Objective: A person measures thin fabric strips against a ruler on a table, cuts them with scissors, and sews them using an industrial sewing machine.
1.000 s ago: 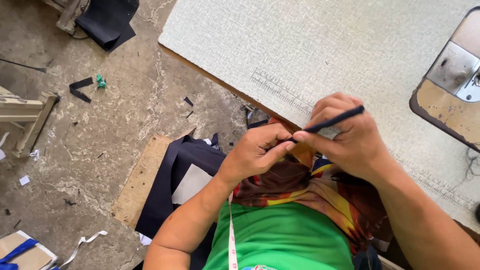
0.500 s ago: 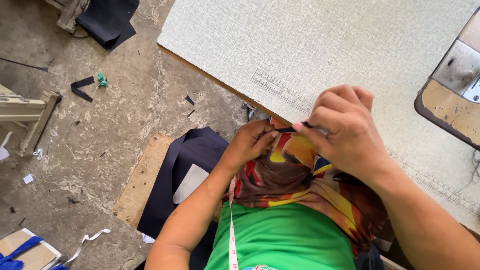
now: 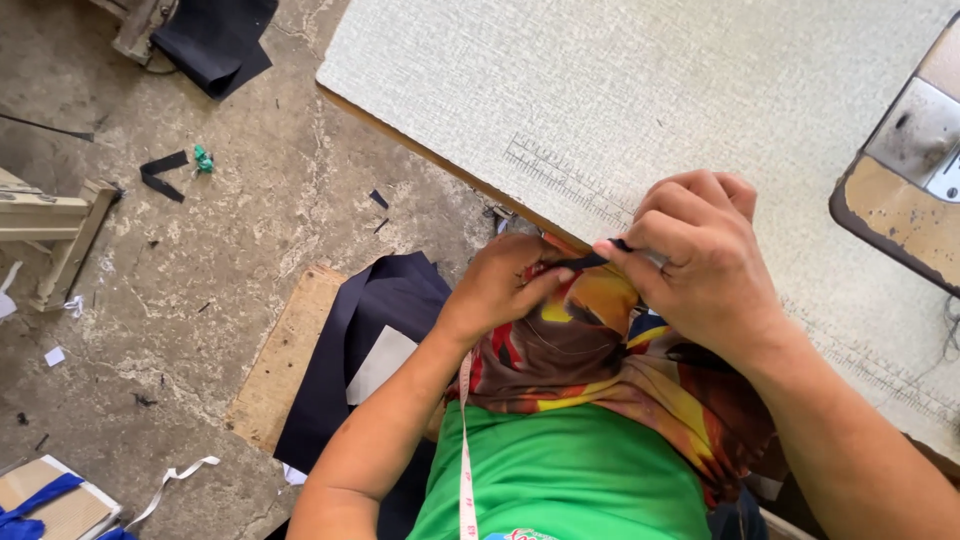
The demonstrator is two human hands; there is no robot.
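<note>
The fingers [image 3: 640,240] hide most of the thin black strip [image 3: 585,262].

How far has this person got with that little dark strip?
Done: nothing finished shows. In hand: both hands, left hand and right hand, pinch a thin dark strip at the table edge. Left: dark cloth lies untouched on the floor.

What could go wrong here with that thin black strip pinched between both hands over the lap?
1. The thin black strip is held only at fingertip level by the left hand and right hand; it could slip and drop among the dark scraps on the concrete floor.
2. The hands work off the table edge, over the patterned fabric, so nothing supports the strip.
</note>
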